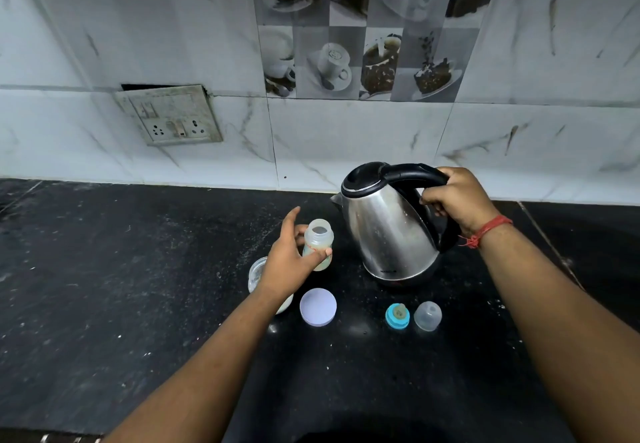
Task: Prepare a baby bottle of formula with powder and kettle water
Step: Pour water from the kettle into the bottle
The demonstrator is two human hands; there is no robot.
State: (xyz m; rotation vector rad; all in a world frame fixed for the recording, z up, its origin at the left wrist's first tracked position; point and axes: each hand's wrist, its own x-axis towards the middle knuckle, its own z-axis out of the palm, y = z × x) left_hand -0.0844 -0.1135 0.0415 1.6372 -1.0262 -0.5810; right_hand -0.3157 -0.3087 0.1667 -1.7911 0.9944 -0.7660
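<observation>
A small clear baby bottle (318, 239) stands upright and uncapped on the black counter, with a pale layer in its lower part. My left hand (289, 262) wraps around it from the left, thumb across its front. To its right stands a steel kettle (388, 231) with a black lid, spout pointing left toward the bottle. My right hand (457, 197) is closed around the kettle's black handle. A glass powder jar (257, 274) sits partly hidden behind my left wrist. Its lilac lid (318, 306) lies flat in front.
The blue teat ring (397, 316) and the clear bottle cap (428, 316) lie on the counter (104, 269) in front of the kettle. A marble-tiled wall with a switch and socket plate (171, 117) rises behind. A round dark opening shows at the bottom edge.
</observation>
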